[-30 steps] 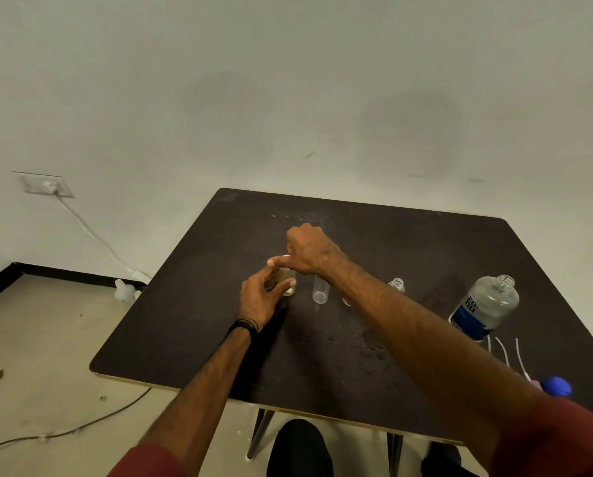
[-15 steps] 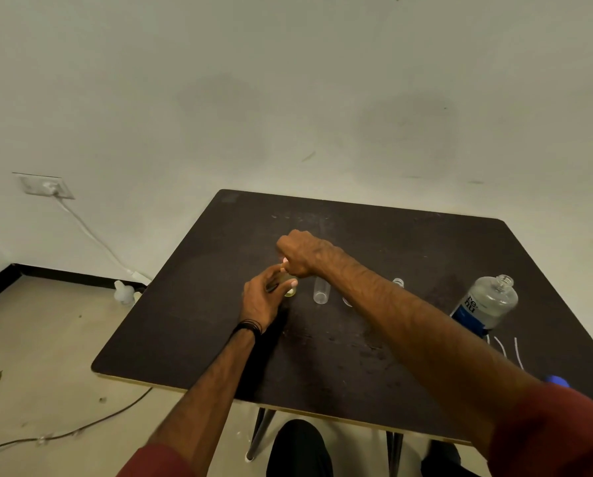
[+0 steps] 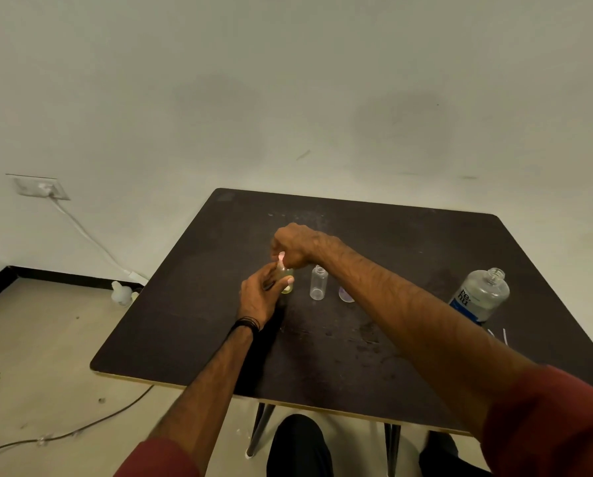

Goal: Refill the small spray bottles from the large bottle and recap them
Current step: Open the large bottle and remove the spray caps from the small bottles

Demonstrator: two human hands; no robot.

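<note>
On the dark table [image 3: 408,242] my left hand [image 3: 259,296] grips a small yellowish spray bottle [image 3: 287,282] that stands upright. My right hand [image 3: 297,244] is curled just above it and pinches its pale pink spray cap [image 3: 281,258] at the bottle's neck. To the right stands a clear small bottle [image 3: 318,283] with no cap, and beyond it a purplish small bottle [image 3: 345,293] mostly hidden behind my right forearm. The large clear bottle [image 3: 481,293] with a blue label stands uncapped at the right.
Thin white dip tubes [image 3: 503,335] lie on the table beside the large bottle. Wet marks spot the tabletop. A wall socket [image 3: 42,187] with a white cable and a white plug adapter [image 3: 121,293] are on the left; another cable crosses the floor.
My right hand has come down closer onto the top of the yellowish bottle with the cap. The left hand keeps hold of the bottle. The blue cap at the right has left the view.
</note>
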